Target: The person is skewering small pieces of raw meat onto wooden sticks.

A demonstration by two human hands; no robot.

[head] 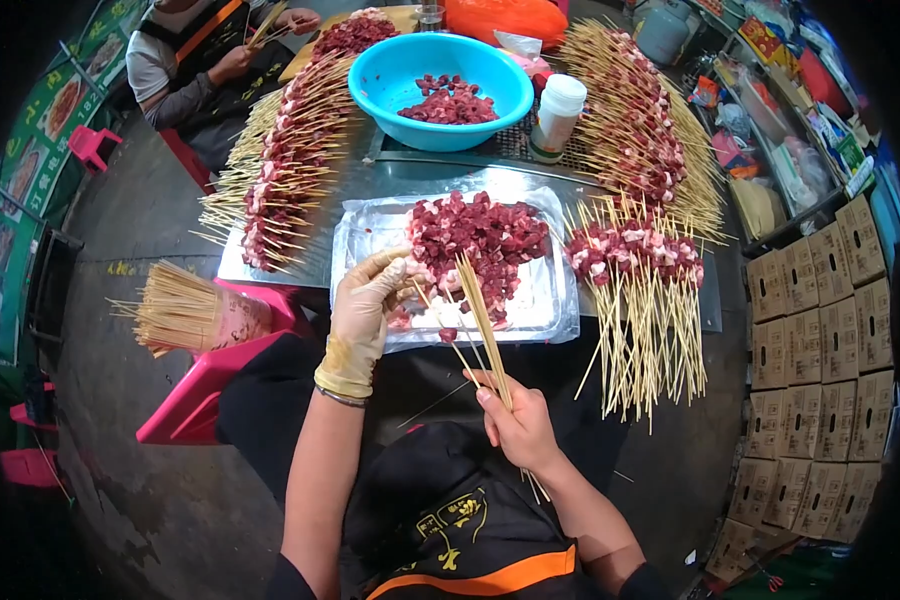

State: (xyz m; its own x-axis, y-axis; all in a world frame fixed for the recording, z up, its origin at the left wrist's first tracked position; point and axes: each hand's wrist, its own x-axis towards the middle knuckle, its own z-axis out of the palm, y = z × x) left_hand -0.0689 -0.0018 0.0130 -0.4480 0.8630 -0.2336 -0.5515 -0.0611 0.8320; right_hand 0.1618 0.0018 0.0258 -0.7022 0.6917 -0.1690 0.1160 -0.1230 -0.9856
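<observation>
My right hand is closed around a bundle of bamboo skewers. One skewer leans out to the left of the bundle and carries a single red meat cube. My left hand, in a pale stained glove, is raised by that skewer's upper end with its fingers bent; whether it pinches anything cannot be told. Beyond both hands lies a film-lined metal tray with a heap of diced red meat and paler pieces. Right of the tray, loaded meat skewers lie with bare ends over the table edge.
A blue basin with meat and a white plastic jar stand behind the tray. Stacked skewers line the left and right. A skewer-filled container sits on a pink stool. Another person holds sticks at upper left.
</observation>
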